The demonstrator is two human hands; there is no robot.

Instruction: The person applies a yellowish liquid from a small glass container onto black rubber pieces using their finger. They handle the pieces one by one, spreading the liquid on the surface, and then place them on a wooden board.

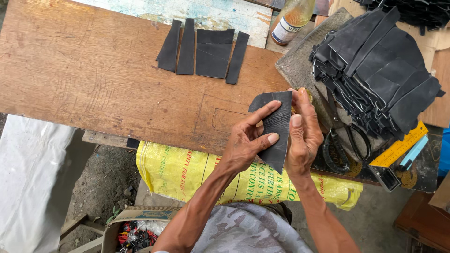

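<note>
Both pinching black leather piece upright off table: left hand fingers on face, right hand gripping edge w/ small yellowish item, prob. for handling.

Bright, even daylight, soft and diffuse. No hard shadows; only faint, short ones beneath the black strips at 12 o'clock on the board. Mild sheen on the leather piece near centre, showing its grain. Similar dull glare across the stack at 2 o'clock. Small highlight on the bottle at 1 o'clock. Dimmer under the bench toward 8 o'clock, around the dirt floor. Sharp focus over hands and board, wood scratches crisp. Slight softness and wide-angle stretching at the corners. Yellow sack at 6 o'clock vivid, not blown out. No motion blur.
</note>
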